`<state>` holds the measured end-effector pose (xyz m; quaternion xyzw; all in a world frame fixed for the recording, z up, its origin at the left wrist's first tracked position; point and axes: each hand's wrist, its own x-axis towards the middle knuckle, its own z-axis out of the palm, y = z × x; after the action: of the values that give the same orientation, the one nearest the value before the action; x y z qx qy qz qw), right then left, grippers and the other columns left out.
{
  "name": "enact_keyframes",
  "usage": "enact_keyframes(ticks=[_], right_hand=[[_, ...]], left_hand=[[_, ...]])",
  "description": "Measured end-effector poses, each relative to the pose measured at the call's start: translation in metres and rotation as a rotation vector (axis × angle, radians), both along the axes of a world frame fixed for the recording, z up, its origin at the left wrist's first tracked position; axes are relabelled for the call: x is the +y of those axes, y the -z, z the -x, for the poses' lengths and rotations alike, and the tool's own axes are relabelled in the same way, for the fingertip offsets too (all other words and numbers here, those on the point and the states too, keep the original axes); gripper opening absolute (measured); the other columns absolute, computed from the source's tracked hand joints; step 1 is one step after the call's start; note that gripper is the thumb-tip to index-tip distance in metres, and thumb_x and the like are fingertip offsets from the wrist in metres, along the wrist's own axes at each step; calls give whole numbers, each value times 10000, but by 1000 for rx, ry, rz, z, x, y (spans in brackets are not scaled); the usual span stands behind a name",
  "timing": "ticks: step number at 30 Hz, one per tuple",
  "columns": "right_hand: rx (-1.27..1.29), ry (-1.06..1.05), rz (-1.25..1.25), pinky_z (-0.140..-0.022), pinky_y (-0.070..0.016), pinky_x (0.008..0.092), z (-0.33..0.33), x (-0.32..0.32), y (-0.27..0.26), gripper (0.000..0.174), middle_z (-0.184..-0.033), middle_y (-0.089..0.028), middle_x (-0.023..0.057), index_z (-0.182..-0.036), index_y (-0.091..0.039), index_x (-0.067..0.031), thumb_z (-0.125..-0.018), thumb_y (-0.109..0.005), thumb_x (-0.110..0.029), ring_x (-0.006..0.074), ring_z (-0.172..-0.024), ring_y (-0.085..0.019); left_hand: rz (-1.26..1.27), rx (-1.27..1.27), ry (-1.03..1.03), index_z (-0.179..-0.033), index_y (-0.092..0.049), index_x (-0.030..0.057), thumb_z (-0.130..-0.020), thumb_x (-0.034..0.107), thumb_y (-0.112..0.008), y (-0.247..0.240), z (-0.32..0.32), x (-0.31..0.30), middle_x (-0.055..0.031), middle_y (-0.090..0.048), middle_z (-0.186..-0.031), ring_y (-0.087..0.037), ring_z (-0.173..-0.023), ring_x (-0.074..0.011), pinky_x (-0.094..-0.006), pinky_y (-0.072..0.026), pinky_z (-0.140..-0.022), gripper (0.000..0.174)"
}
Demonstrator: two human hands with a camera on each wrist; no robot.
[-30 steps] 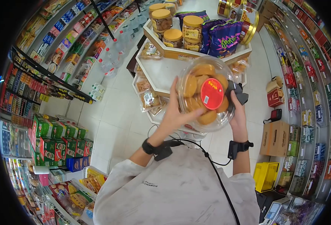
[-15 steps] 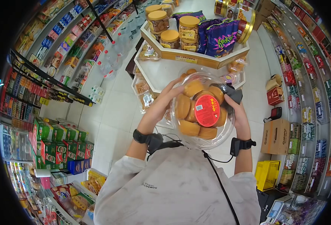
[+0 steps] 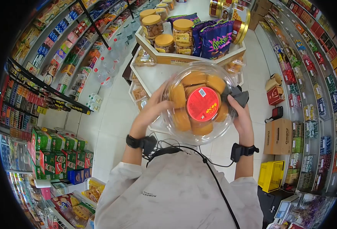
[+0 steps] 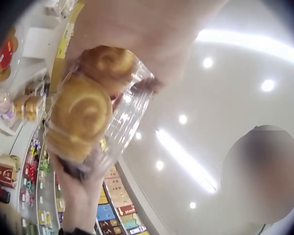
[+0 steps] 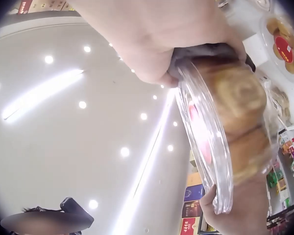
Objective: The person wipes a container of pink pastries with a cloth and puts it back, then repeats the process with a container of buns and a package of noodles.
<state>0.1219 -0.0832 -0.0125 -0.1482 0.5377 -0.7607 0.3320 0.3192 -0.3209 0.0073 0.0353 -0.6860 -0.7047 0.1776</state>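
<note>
A round clear plastic tub of golden buns (image 3: 182,120), with a red round label (image 3: 203,104) on its lid, is held up in front of the chest. My left hand (image 3: 153,108) grips its left side, thumb at the rim and the other fingers hidden behind it. On the opposite side my right hand (image 3: 243,118) holds the tub, with a dark grey cloth (image 3: 238,96) bunched between hand and plastic. In the left wrist view swirl-topped buns (image 4: 83,112) press against the clear wall. The right wrist view shows the lid (image 5: 206,142) edge-on.
Behind the tub stands a tiered white display (image 3: 153,74) with yellow-lidded jars (image 3: 183,32) and purple snack bags (image 3: 217,40). Another red-labelled tub (image 5: 284,48) sits on it. Stocked shelves line both sides. A yellow basket (image 3: 271,175) and a carton (image 3: 278,136) stand at the right.
The tub has turned clockwise in the head view, its label's barcode passing from lower left to the top. My left hand has shifted from over the lid to its left edge. The right hand keeps its hold.
</note>
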Motion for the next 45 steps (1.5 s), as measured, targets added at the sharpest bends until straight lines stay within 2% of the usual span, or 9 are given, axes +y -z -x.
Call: enact_keyframes(ticks=[7, 10, 20, 25, 31, 36, 39, 42, 45], right_hand=[[-125, 179, 225, -928, -487, 319, 4, -18, 17, 451, -1271, -568, 53, -1330, -491, -54, -934, -661, -184, 168, -1098, -581], [-257, 270, 272, -932, -497, 340, -7, -24, 5, 370, -1216, -610, 62, -1274, -530, -49, -949, -636, -188, 183, -1123, -591], [-71, 28, 205, -1034, -417, 361, -21, 15, -8, 500, -1330, -555, 63, -1393, -441, -60, -996, -528, -352, 182, -1211, -536], [-92, -113, -20, -999, -428, 327, -24, 11, 6, 532, -1293, -551, 61, -1399, -419, -42, -922, -640, -125, 181, -1182, -541], [-122, -150, 25, -917, -496, 319, -16, 10, 5, 455, -1199, -610, 63, -1309, -502, -41, -901, -671, -152, 165, -1082, -604], [-127, -62, 48, -869, -523, 314, -14, 0, 15, 435, -1177, -620, 59, -1304, -504, -48, -925, -656, -198, 160, -1053, -623], [-117, 34, 125, -872, -525, 317, -20, -1, 17, 430, -1177, -620, 54, -1304, -500, -52, -938, -647, -223, 163, -1061, -621], [-89, 94, 147, -915, -507, 327, -23, 1, 13, 443, -1210, -606, 55, -1322, -487, -58, -948, -636, -244, 168, -1108, -600], [-45, 89, 162, -1008, -451, 357, -24, 5, 6, 490, -1297, -569, 68, -1360, -461, -63, -986, -552, -366, 195, -1198, -552]], left_hand=[[-226, -36, -221, -1537, -61, -1, -885, 210, -626, -20, 5, 38, -180, -341, -1479, -385, -1343, -250, -367, -316, -1108, 888], [104, 267, -310, -1541, 10, 32, -926, 245, -621, 10, 23, 76, -189, -284, -1502, -340, -1372, -267, -400, -320, -1108, 906], [-324, 225, -366, -1496, -286, -13, -767, 234, -520, 1, -3, 26, -178, -423, -1429, -436, -1303, -231, -294, -328, -1073, 804], [-176, -11, -194, -1487, -283, -42, -788, 227, -527, 0, -9, 12, -173, -456, -1397, -478, -1250, -207, -267, -349, -1032, 788], [-46, -114, 10, -1496, -275, -21, -836, 265, -541, 1, -14, 0, -176, -452, -1396, -441, -1284, -213, -302, -344, -1055, 768], [-353, -104, -213, -1495, -264, -21, -928, 379, -584, -7, -2, 25, -195, -429, -1416, -402, -1327, -224, -332, -326, -1087, 764], [-402, -21, -271, -1518, -197, -10, -916, 361, -611, 10, -1, 37, -197, -325, -1515, -274, -1424, -262, -354, -196, -1161, 820], [7, 9, -356, -1516, -213, -4, -915, 326, -636, 15, 4, 62, -184, -307, -1524, -266, -1431, -265, -353, -218, -1156, 805], [-255, 39, -301, -1510, -234, 6, -971, 396, -533, 25, 6, 55, -176, -298, -1531, -297, -1419, -244, -352, -262, -1144, 729]])
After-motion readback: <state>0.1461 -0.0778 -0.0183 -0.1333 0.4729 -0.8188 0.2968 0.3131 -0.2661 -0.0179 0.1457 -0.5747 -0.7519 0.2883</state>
